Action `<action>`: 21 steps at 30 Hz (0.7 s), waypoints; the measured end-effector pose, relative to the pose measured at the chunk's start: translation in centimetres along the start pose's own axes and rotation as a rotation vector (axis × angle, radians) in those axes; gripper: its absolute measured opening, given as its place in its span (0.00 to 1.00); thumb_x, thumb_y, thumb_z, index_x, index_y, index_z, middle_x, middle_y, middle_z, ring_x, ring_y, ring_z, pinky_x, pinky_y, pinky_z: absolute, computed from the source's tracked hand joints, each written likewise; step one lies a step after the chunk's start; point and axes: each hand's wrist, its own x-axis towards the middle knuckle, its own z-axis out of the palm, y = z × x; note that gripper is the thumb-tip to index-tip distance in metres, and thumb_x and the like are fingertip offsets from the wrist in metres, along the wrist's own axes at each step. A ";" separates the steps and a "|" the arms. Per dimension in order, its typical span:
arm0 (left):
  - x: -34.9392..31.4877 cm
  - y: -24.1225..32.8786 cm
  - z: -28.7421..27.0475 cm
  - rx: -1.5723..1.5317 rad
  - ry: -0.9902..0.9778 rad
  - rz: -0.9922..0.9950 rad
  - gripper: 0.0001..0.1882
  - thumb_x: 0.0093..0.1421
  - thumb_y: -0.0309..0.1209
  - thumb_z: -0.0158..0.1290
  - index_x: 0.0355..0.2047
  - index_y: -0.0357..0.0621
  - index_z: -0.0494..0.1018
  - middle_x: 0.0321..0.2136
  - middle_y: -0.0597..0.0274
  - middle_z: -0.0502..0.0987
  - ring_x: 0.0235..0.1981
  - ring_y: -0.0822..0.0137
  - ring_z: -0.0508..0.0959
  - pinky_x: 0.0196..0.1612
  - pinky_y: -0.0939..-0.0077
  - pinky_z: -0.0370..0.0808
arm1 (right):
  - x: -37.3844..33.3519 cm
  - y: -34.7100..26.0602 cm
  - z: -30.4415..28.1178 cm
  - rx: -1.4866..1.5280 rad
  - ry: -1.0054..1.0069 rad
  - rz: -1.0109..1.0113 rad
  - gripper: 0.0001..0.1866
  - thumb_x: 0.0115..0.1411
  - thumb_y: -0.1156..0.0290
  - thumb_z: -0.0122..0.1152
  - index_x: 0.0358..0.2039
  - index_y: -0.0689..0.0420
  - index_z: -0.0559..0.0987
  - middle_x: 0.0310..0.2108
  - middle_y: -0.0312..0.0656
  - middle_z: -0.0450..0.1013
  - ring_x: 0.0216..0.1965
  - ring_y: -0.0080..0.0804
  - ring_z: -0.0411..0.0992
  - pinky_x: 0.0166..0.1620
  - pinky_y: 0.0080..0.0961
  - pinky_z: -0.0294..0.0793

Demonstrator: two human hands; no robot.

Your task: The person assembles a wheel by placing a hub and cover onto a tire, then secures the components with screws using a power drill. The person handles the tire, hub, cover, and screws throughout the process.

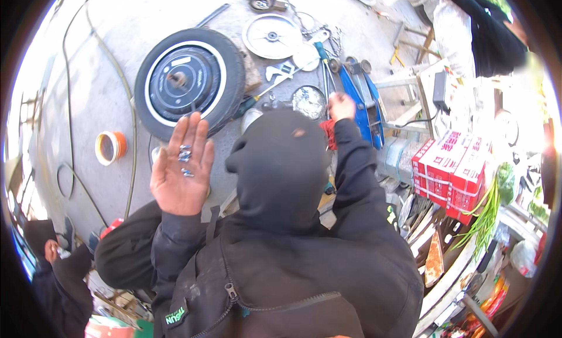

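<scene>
Several small metal screws (185, 155) lie on the upturned palm of the left hand (175, 178), its fingers extended, not closed round them. Just beyond its fingertips is a black-tyred wheel (186, 83); whether they touch is unclear. Farther right, the right hand (342, 108) is beside a blue jack (358, 106); whether its fingers grip anything I cannot tell. An orange tub (119, 146) is at left, a red carton (451, 171) at right.

Small silver metal screws (185, 155) lie loose on the upturned left hand (180, 187). The black-tyred hub-motor wheel (198, 85) with pale rim lies on its side, central axle stub facing up.
</scene>
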 end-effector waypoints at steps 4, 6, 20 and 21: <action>2.5 0.2 -2.3 0.022 0.011 -0.055 0.32 0.75 0.36 0.37 0.74 0.35 0.47 0.76 0.46 0.46 0.77 0.53 0.47 0.76 0.49 0.49 | -8.6 6.5 5.1 -0.064 -0.046 0.181 0.14 0.62 0.67 0.68 0.43 0.64 0.82 0.31 0.43 0.82 0.26 0.27 0.80 0.33 0.27 0.79; 4.0 0.0 -3.7 0.039 0.005 -0.106 0.32 0.75 0.37 0.36 0.74 0.35 0.48 0.76 0.46 0.47 0.77 0.53 0.48 0.76 0.49 0.50 | -10.3 4.4 6.3 -0.229 -0.034 0.110 0.17 0.60 0.64 0.70 0.44 0.63 0.83 0.35 0.45 0.83 0.34 0.31 0.83 0.43 0.28 0.80; 11.9 -5.0 -7.6 -0.003 0.256 -0.325 0.31 0.74 0.42 0.39 0.69 0.31 0.58 0.72 0.40 0.57 0.74 0.46 0.55 0.73 0.50 0.60 | -3.4 0.4 8.7 -0.547 -0.068 -0.154 0.23 0.58 0.60 0.70 0.54 0.50 0.80 0.51 0.46 0.74 0.49 0.51 0.76 0.50 0.45 0.77; 12.0 -5.1 -7.8 0.004 0.267 -0.329 0.31 0.74 0.42 0.39 0.69 0.30 0.58 0.72 0.40 0.57 0.74 0.46 0.55 0.72 0.50 0.60 | -3.5 0.5 8.7 -0.549 -0.078 -0.148 0.22 0.58 0.61 0.70 0.53 0.50 0.81 0.50 0.46 0.73 0.48 0.51 0.77 0.50 0.45 0.77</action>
